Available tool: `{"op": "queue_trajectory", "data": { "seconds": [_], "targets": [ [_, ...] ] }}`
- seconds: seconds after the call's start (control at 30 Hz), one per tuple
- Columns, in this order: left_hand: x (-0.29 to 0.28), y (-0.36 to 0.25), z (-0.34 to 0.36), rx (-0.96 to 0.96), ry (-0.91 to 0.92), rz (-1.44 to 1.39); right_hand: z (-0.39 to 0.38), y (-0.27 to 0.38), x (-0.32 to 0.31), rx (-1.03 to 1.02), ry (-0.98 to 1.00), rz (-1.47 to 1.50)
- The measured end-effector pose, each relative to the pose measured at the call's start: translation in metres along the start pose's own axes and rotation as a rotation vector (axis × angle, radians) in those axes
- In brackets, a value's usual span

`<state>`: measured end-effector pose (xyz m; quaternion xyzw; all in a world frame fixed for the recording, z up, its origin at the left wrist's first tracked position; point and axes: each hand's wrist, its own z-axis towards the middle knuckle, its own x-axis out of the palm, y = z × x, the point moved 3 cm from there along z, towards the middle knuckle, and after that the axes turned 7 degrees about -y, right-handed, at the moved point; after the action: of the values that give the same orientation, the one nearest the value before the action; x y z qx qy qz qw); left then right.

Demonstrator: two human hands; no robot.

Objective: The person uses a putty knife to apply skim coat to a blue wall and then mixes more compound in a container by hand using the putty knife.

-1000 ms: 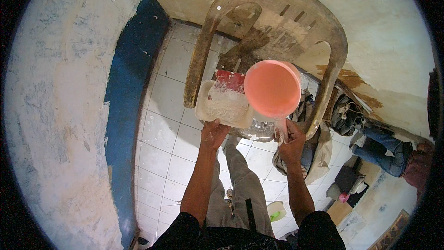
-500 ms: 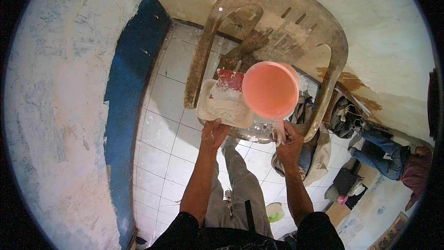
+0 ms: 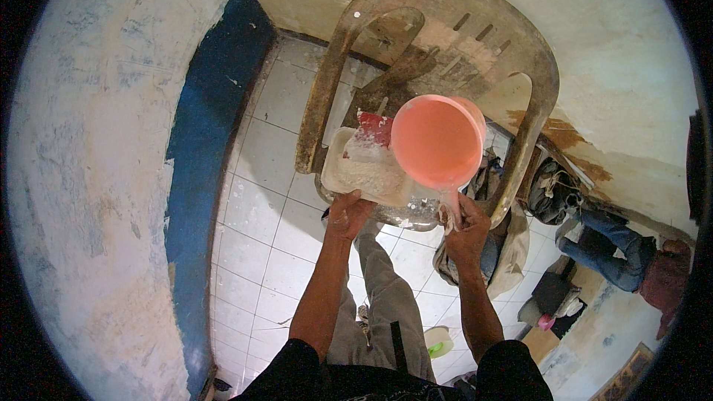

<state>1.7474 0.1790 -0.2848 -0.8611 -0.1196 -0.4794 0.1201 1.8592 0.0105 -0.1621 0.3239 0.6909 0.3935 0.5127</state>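
Observation:
My left hand is closed on the near edge of a cream rectangular tray smeared with pale pasty material. A red scraper coated with white residue lies at the tray's far end. My right hand is closed on the whitened handle of a salmon-pink dipper, whose round cup is beside the tray's right side and looks empty. Both objects are over the seat of a dirty plastic armchair; whether they rest on it is unclear.
A peeling wall with a blue band runs along the left. At right are cloth bundles, a dark bag and another person in blue jeans, low by the wall. A green-and-cream container lies on the tiled floor.
My left hand and the tray with the scraper have shifted slightly right. My right hand still holds the dipper. The person at the right has moved their arm and legs a little.

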Motion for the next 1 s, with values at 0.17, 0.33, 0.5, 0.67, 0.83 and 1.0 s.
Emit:
{"op": "queue_trajectory", "data": {
  "seconds": [0.17,0.33,0.5,0.67,0.83,1.0],
  "targets": [
    [-0.011,0.003,0.0,-0.03,-0.077,-0.009,-0.001,0.003,0.0,-0.027,-0.002,-0.044],
    [-0.005,0.004,0.0,-0.02,-0.062,-0.012,-0.002,0.008,0.001,-0.051,-0.008,-0.025],
    [-0.005,0.006,0.002,-0.016,-0.02,-0.035,-0.007,0.016,0.001,-0.022,0.014,-0.031],
    [-0.005,0.007,0.003,-0.009,-0.019,-0.051,-0.01,0.025,0.005,0.002,0.033,-0.022],
    [0.0,0.009,0.002,0.038,-0.034,0.019,-0.014,0.015,0.005,-0.092,0.002,-0.068],
    [0.0,0.008,0.001,0.08,-0.032,0.107,-0.016,0.013,0.005,-0.079,0.008,-0.109]
  ]
}}
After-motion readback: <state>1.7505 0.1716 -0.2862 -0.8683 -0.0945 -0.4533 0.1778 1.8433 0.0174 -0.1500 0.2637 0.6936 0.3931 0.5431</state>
